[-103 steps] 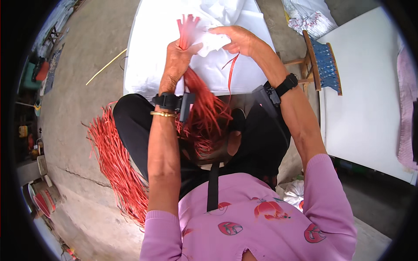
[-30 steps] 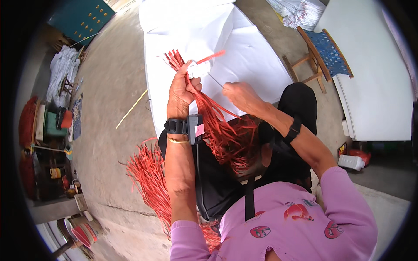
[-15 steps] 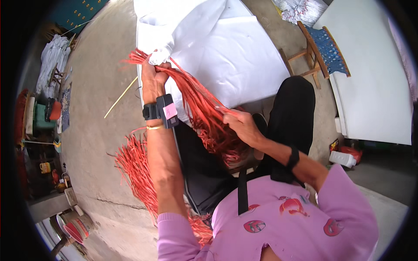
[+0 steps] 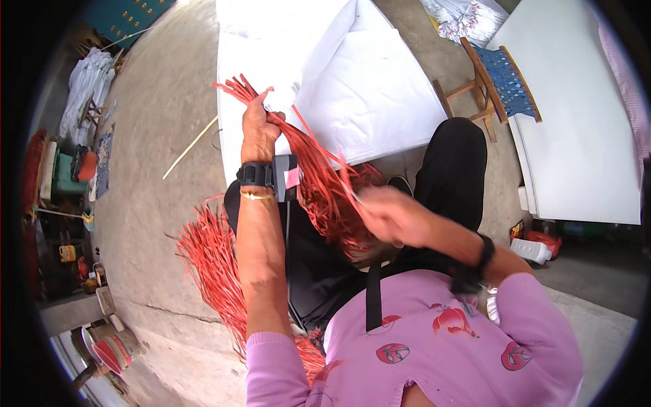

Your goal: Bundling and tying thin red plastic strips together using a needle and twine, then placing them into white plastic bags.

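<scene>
my left hand [image 4: 259, 125] is wrapped round the red strip bundle [image 4: 317, 183] near its top, the rest hanging past the edge of the white cloth [image 4: 386, 102]. right hand [image 4: 393, 216] is blurred beside it, can't tell if it's pinching anything. looks light and floppy, probably slippery, so i'd hold where the strips bunch tightest.

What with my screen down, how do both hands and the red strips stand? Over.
Left hand closed around red strip bundle. Right hand blurred, at the bundle's lower part, grip unclear. Nothing visibly blocking either hand.
</scene>
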Tool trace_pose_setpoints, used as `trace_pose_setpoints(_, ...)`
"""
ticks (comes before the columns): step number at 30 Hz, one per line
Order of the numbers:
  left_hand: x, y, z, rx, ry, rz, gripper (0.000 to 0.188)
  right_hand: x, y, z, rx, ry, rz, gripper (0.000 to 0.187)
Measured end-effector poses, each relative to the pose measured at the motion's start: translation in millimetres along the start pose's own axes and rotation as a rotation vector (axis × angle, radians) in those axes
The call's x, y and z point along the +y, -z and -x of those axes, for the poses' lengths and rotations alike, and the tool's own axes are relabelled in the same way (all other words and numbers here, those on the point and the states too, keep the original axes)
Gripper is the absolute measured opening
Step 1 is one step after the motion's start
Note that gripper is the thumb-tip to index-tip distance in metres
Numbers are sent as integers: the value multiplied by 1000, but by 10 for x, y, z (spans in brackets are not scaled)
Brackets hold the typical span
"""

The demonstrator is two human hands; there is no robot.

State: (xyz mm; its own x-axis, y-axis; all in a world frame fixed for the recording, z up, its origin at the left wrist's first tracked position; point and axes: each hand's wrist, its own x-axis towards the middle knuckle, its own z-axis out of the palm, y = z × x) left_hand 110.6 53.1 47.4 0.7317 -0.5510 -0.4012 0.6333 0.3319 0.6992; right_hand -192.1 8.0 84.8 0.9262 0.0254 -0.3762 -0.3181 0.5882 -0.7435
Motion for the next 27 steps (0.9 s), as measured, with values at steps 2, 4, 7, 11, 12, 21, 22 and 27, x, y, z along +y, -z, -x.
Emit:
trace_pose_setpoints(2, -50, 29, -23, 32, 4, 18, 11, 138, 194, 652, 2, -301, -288, 22)
trace_pose_setpoints(4, -164, 22, -23, 84, -81, -72, 11, 141, 431, 1329, 281, -117, -923, 18)
trace_pose_setpoints(7, -286, -11, 8, 116, -32, -92, 11, 305, 683, 2003, 622, 160, -716, 20)
trace_pose_setpoints(11, -192, -22, 49, 106, -58, -64, 9, 181, 1174, 2487, 1412, 84, -207, 25)
trace_pose_setpoints(12, -162, -24, 62, 61, 14, -48, 9, -30, 1293, 2579, 1476, 297, -290, 24)
trace_pose_setpoints(21, -210, -113, 303, -84, 69, -258, 22, -1090, 954, -11, 337, 132, 522, 32)
trace_pose_setpoints(22, -228, -114, 332, -4, 75, -333, 21, -1008, 897, -456, 242, 189, 692, 36)
trace_pose_setpoints(27, -76, 13, 423, -108, 116, -315, 14, -1455, 563, -1678, 218, -102, 760, 36)
